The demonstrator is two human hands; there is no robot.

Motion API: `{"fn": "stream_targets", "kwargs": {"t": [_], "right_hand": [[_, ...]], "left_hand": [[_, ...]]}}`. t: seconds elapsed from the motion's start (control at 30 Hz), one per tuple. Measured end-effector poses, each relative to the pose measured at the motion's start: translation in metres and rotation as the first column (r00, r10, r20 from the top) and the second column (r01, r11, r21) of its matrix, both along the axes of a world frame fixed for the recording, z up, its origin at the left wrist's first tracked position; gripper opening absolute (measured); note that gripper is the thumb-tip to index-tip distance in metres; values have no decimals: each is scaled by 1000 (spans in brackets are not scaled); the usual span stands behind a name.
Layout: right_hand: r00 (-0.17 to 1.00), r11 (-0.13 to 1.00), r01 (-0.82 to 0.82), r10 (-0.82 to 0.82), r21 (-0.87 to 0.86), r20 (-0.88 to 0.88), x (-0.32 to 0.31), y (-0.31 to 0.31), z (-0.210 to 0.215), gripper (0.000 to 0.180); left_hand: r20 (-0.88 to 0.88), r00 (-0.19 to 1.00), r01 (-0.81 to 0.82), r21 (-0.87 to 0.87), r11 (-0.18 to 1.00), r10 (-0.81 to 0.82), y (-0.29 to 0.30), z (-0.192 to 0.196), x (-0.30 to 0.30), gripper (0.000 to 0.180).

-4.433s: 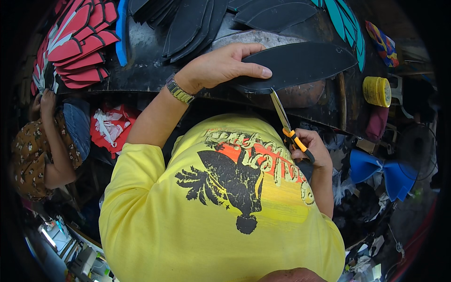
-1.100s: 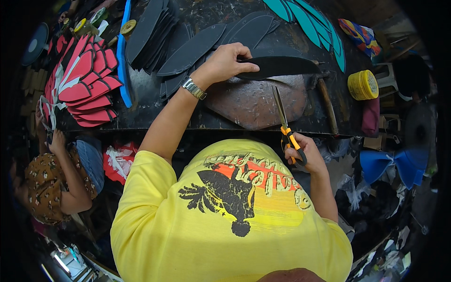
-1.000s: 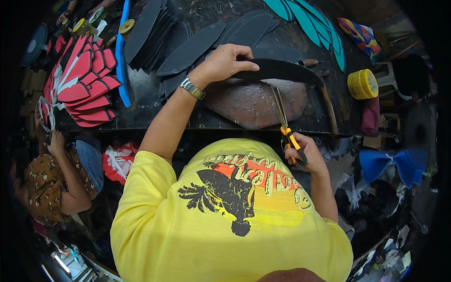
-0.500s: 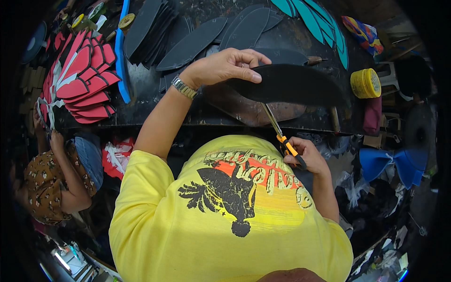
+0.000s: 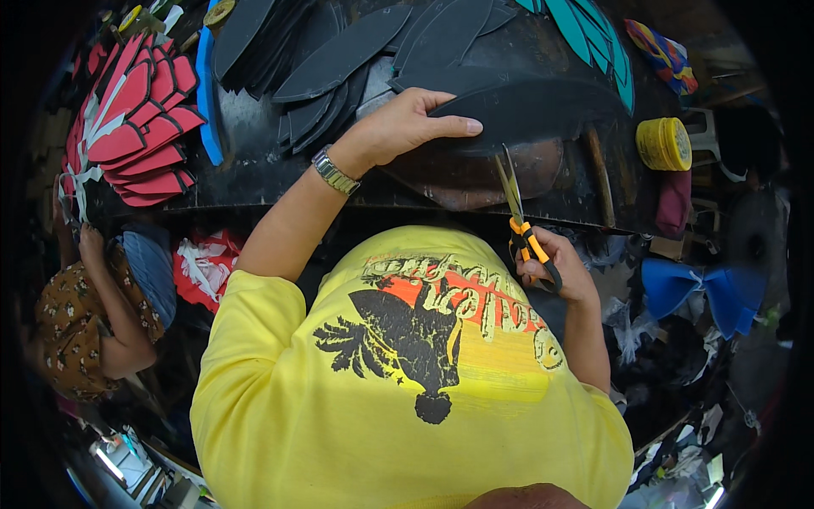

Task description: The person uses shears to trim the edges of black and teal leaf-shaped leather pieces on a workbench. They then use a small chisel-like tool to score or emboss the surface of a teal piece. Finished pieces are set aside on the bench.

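Fingertips of the left hand (image 5: 392,136) are hidden behind the black piece (image 5: 530,106), which goes kinda blurry at the far end and covers part of the brown slab (image 5: 536,172) between the hands. Past the right hand (image 5: 560,261), teal pieces (image 5: 585,34) get cut off up top.

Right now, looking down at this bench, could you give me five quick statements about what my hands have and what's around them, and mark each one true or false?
1. The left hand holds a black leaf-shaped piece. True.
2. The left wrist is bare. False: it wears a metal-banded watch.
3. The right hand holds scissors. True.
4. The handles of those scissors are solid blue. False: they are orange and black.
5. The teal pieces lie to the right of the red pieces. True.
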State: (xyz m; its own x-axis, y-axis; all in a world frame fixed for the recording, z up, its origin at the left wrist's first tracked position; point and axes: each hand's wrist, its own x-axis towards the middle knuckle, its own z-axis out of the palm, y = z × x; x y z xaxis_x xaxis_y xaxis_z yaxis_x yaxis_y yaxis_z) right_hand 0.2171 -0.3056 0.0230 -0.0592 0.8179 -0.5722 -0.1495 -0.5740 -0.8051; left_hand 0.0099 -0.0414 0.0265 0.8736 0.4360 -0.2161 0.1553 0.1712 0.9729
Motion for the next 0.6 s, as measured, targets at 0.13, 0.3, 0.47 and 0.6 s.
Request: {"fn": "stream_targets", "kwargs": {"t": [0.13,0.3,0.47,0.6], "right_hand": [[1000,1000,-4,4,-6,-21,0,1,1,35],[999,1000,-11,11,-7,-34,2,0,0,37],[1000,1000,-4,4,-13,-7,2,-1,-2,38],[1000,1000,0,0,-13,-17,3,-2,-2,39]], "left_hand": [[6,1000,-25,2,1000,25,-3,3,1,40],[126,992,46,-223,974,-18,-4,5,-1,38],[150,987,96,-318,943,-50,-3,9,-2,35],[131,990,97,-373,923,-52,-3,12,-4,35]]}}
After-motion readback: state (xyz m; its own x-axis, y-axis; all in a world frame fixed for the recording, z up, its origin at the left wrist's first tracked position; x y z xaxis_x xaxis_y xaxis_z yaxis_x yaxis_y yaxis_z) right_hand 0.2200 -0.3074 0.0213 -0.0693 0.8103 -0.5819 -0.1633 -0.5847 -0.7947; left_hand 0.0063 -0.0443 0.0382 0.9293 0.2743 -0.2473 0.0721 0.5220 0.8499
